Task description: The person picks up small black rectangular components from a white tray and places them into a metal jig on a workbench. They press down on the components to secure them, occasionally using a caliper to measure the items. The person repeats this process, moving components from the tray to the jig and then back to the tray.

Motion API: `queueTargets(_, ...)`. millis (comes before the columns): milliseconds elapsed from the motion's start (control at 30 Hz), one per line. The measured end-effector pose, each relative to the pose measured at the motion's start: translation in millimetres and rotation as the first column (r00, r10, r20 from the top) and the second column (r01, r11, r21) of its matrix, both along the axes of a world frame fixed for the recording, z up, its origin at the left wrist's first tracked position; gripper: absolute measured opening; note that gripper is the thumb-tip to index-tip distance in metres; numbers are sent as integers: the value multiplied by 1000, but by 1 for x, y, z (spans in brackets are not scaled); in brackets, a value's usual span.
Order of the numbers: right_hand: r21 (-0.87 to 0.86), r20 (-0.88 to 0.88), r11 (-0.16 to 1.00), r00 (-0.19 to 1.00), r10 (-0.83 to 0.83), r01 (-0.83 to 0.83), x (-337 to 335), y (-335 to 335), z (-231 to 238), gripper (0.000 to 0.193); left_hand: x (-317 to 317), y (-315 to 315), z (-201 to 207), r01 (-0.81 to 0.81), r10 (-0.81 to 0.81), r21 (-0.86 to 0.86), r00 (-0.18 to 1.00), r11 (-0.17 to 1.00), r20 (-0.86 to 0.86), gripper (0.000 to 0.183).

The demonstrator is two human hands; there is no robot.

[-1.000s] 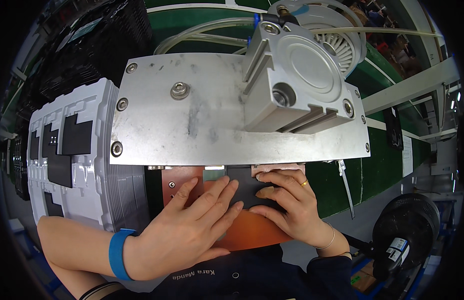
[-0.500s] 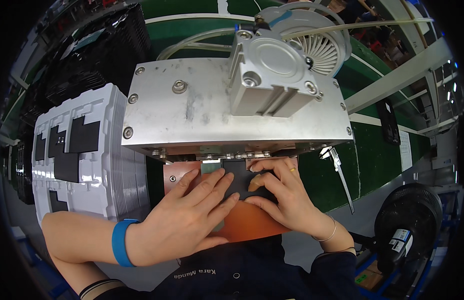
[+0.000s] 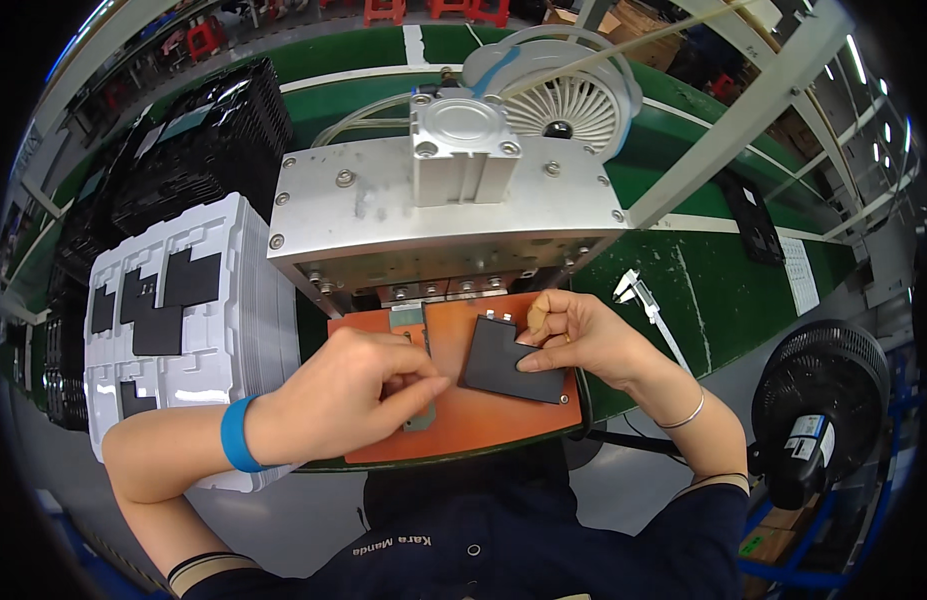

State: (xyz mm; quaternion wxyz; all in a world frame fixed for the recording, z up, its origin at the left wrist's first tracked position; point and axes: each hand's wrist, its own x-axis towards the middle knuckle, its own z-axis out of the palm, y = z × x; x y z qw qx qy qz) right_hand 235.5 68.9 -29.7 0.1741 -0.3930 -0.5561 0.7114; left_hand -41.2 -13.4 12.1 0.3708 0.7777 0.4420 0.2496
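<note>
A flat black L-shaped battery cell (image 3: 503, 368) with two small silver tabs is tilted over the orange base plate (image 3: 378, 448). My right hand (image 3: 573, 338) pinches its right part between thumb and fingers; a tan finger cot covers one fingertip. My left hand (image 3: 368, 385) is over the left part of the plate, its fingers curled and thumb and forefinger close together. Whether anything is in that hand is hidden. Partly under it runs a narrow grey-green metal fixture (image 3: 408, 318). Behind the plate stands a silver metal press (image 3: 383, 225) with an air cylinder (image 3: 465, 150) on top.
A stack of white plastic trays (image 3: 208, 350) holding black L-shaped cells stands at left, black crates (image 3: 208, 140) behind it. A caliper (image 3: 648, 310) lies on the green bench at right. A white fan (image 3: 563, 105) stands behind the press, a black fan (image 3: 818, 420) at right.
The cell has come out from under the press toward me, in my right hand. My left hand has gone from lying flat to curled. The view has shifted back, showing more of the plate.
</note>
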Motion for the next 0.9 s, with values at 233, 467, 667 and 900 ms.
queueTargets(233, -173, 3, 964, 979, -203, 201, 27, 9, 2, 28, 25, 15, 14, 42, -49, -347, 999, 937, -12, 29)
queueTargets(467, -44, -92, 991, 987, -131, 127, 14, -7, 15, 27, 36, 13, 12, -127, 154, -648, 988, 751, -15, 43)
queueTargets(667, 182, -148, 980, 987, -58, 85, -19, -48, 38, 25, 15, -18, 3, 53, 263, -646, 885, 762, 383, 35)
queueTargets(900, 698, -49, 698, 961, 273, -163, -107, -47, 61, 24, -121, -123, 43, -683, 736, -274, 619, 677, 273, 24)
